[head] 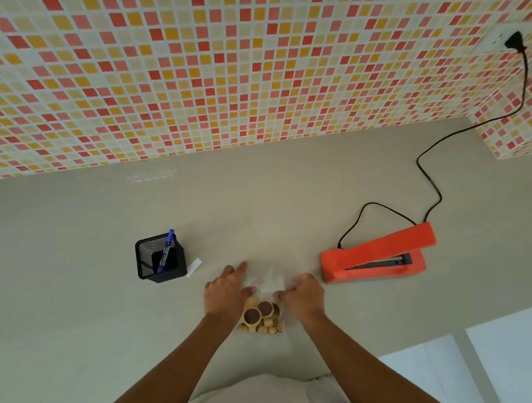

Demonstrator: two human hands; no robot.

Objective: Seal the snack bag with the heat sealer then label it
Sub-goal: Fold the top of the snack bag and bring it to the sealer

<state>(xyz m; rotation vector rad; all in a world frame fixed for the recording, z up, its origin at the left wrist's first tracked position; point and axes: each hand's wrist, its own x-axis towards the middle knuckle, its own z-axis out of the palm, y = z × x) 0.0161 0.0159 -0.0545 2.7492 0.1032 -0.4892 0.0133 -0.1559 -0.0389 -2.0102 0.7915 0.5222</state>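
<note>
There, snack bag [262, 312] (clear) between hands [227, 291].

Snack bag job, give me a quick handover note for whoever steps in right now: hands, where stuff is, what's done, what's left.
Left hand and right hand: both on the clear upper part of the snack bag, which lies flat on the counter; whether either is pinching it is unclear.
Heat sealer: to the right of the bag, arm raised, cord plugged into the wall.
Marker: upright in the mesh pen holder, left of the bag; white label lies beside the holder.
Done: nothing sealed or labelled as far as visible.
Left: move the bag's open end to the sealer, seal it, then label it.
</note>
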